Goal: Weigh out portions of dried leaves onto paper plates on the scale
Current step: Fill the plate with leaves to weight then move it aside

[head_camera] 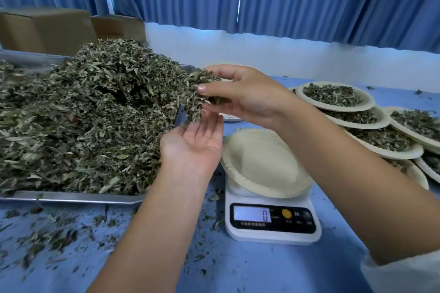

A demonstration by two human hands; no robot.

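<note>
1. Tray (71, 197), metal, left of the scale (271, 223). It carries one large heap of dried leaves (95, 114). Two cardboard boxes (45, 28) stand further left and behind.
2. Leaf scraps litter the blue table (214, 269) left of and in front of the scale.
3. Left hand (192, 143): just left of the scale, by the tray's right edge. Palm up, fingers straight, holding nothing, and placed under the clump.
4. Right hand (242, 95): above and behind the scale, thumb and fingers closed round a clump of leaves (197, 95) at the heap's right edge.
5. One scale, readout 0. One empty paper plate (264, 162) sits on it.
6. Judged step: first handful for a new portion, nothing weighed yet. The next move calls for carrying the clump right and down over the empty plate. The open palm can catch strays while the leaves drop and the readout is checked.
7. Partly hidden plate (229, 118) behind the scale, under the right hand; contents cannot be told.
8. Filled plates (335, 96) right of the scale, overlapping. At least six counted; others may be hidden.
</note>
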